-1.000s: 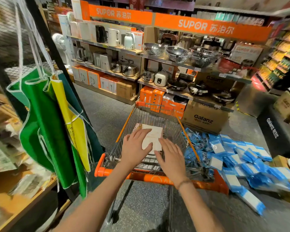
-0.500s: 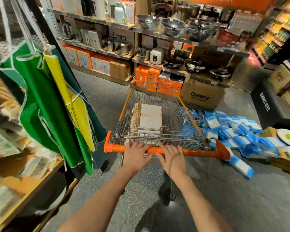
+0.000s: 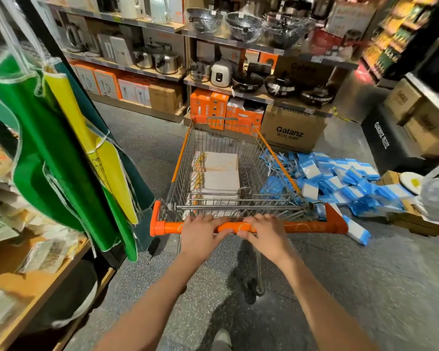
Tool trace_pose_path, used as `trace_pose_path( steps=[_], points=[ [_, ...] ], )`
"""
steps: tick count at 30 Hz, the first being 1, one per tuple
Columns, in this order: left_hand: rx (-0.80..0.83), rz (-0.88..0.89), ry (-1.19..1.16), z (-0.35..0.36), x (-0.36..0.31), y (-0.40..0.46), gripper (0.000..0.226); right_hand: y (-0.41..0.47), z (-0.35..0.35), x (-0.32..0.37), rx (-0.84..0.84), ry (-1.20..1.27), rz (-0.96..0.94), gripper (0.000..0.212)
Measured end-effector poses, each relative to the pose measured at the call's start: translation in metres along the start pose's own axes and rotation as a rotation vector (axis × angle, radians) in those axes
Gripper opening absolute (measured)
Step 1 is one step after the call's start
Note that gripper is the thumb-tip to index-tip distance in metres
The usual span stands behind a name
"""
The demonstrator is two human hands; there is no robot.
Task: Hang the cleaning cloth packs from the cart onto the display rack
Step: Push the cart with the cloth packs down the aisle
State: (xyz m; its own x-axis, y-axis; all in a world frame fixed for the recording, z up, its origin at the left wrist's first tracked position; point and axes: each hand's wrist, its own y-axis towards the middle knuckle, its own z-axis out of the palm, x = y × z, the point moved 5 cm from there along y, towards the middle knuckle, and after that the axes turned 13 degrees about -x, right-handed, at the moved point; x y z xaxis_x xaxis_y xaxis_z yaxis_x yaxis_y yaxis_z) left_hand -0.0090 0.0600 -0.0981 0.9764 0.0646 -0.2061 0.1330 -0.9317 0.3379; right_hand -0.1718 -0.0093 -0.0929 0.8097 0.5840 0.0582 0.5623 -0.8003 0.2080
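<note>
A wire shopping cart [image 3: 266, 153] with an orange handle [image 3: 312, 226] stands in the aisle in front of me. Inside it lie flat whitish cloth packs [image 3: 219, 171], stacked along the cart's left side. My left hand [image 3: 200, 235] and my right hand [image 3: 265, 234] both grip the middle of the handle, side by side, fingers curled over the bar. On the left hangs a display rack [image 3: 31, 29] with green and yellow items [image 3: 61, 148] hanging from it.
A heap of blue and white packs [image 3: 340, 178] lies on the floor right of the cart. A Galanz carton [image 3: 293, 130] and shelves of cookware [image 3: 251, 46] stand behind it. A wooden shelf [image 3: 36, 287] juts out at lower left. Boxes and a small fan [image 3: 436, 196] sit at right.
Both hands left the pack in the cart, drew back and took hold of the orange handle. The view tipped down and the cart now sits a little farther from me.
</note>
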Motion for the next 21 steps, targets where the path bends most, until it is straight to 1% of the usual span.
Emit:
trace_pose_path(
  steps=[3,5,8,13,18,21],
  points=[
    [0.077,0.119,0.028,0.002,0.004,0.005,0.066,-0.005,0.005,0.002,0.012,0.0,0.017,0.052],
    [0.052,0.144,0.018,0.001,0.004,0.005,0.07,-0.006,0.007,0.001,0.029,0.006,0.029,0.053],
    [-0.022,0.119,-0.024,-0.001,0.003,0.003,0.072,-0.004,0.008,0.0,0.047,0.028,0.049,0.056],
    [-0.054,0.1,-0.052,0.0,0.006,0.012,0.067,0.008,0.011,-0.003,0.041,0.032,0.036,0.06],
    [0.012,0.082,-0.037,0.003,0.012,0.032,0.058,0.025,0.014,-0.007,0.016,0.064,0.016,0.055],
    [0.007,0.062,-0.037,0.005,0.015,0.046,0.056,0.041,0.013,-0.012,-0.004,0.07,0.005,0.054]
  ],
)
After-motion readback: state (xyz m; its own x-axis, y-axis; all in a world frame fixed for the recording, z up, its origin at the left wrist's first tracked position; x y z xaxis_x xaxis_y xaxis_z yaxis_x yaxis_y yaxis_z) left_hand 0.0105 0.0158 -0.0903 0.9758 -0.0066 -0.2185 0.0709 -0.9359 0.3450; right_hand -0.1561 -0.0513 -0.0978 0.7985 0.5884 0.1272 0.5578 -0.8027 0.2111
